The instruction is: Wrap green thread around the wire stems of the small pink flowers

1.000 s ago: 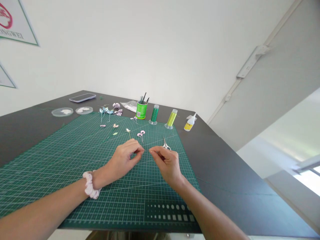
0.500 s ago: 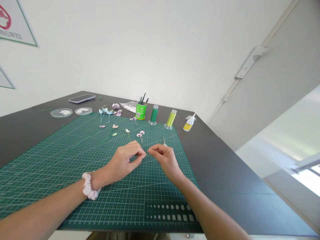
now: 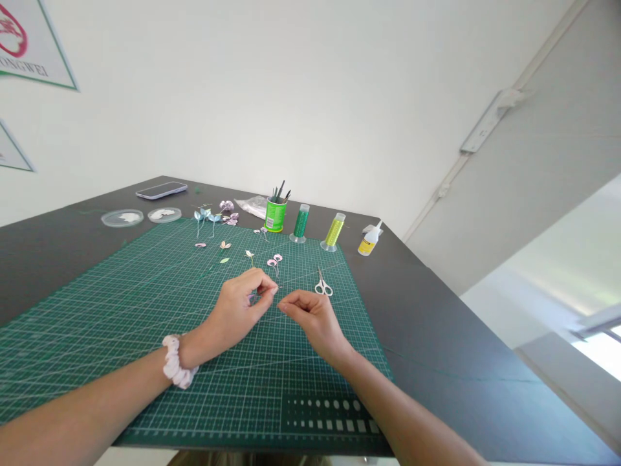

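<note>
My left hand (image 3: pixel 242 304) is closed in a pinch above the green cutting mat (image 3: pixel 194 388), with a white scrunchie (image 3: pixel 175 364) round its wrist. What its fingertips hold is too small to make out. Close by, to the right and slightly lower, my right hand (image 3: pixel 315 317) also pinches, thumb against forefinger; whatever is between them cannot be seen clearly. Just beyond the hands lie two pink petal pieces on thin stems (image 3: pixel 274 260) and a small cream flower (image 3: pixel 249 254). White-handled scissors (image 3: pixel 323 287) rest on the mat behind my right hand.
Along the mat's far edge stand a green pen tin (image 3: pixel 276 215), a dark green thread spool (image 3: pixel 300 223), a yellow-green spool (image 3: pixel 334 232) and a glue bottle (image 3: pixel 370 239). At far left are blue flowers (image 3: pixel 208 217), shallow dishes (image 3: pixel 122 218) and a phone (image 3: pixel 162 189).
My right hand has dropped a little and shifted left, uncovering the scissors. My left hand has moved slightly up and left, so the fingertips now sit at different heights.
</note>
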{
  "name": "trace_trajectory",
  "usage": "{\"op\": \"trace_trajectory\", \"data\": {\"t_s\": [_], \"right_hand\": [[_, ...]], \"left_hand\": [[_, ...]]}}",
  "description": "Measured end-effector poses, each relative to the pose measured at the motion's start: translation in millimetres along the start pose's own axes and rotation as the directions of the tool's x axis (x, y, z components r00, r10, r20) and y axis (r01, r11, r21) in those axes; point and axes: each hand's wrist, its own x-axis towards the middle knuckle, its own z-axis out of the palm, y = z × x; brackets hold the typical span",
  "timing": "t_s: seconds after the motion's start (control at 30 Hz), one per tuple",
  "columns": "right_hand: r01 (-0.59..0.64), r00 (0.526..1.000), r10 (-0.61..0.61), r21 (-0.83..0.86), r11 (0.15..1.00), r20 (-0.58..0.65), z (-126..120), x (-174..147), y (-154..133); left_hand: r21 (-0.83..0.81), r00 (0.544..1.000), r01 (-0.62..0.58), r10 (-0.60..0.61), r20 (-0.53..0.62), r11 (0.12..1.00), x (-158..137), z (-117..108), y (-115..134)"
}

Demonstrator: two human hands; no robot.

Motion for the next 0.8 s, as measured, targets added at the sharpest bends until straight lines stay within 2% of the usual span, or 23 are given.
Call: {"op": "trace_trajectory", "data": {"t_s": [0.1,0.23,0.3,0.37,0.47,0.57,0.8], "right_hand": [[0.133,0.99,-0.138,-0.176,0.975,-0.015,0,-4,3],[0.368,0.919,-0.394,-0.414,0.832,0.024,-5,-8,4],[0.42,0.885,-0.464,-0.482,0.769,0.031,-7,-8,1],[0.428,0.872,-0.489,-0.517,0.742,0.02,-10,-8,-1],[0.432,0.864,-0.504,-0.525,0.733,0.008,-12,-6,-3],[0.405,0.881,-0.472,-0.484,0.776,-0.02,-14,-4,-1],[0.175,0.973,-0.204,-0.226,0.958,-0.11,-14,3,0]], "left_hand": [[0.03,1.0,-0.01,0.01,0.004,1.0,-1,1,-1],[0.058,0.996,-0.082,0.081,0.025,0.995,-1,2,-3],[0.059,0.993,-0.117,0.114,0.043,0.991,-1,2,-4],[0.059,0.987,-0.144,0.139,0.076,0.988,-1,1,-4],[0.059,0.974,-0.188,0.178,0.139,0.98,-1,0,-2],[0.055,0.962,-0.231,0.22,0.16,0.971,-1,0,-1],[0.001,0.946,-0.289,0.285,0.153,0.957,-2,2,-1]]}}
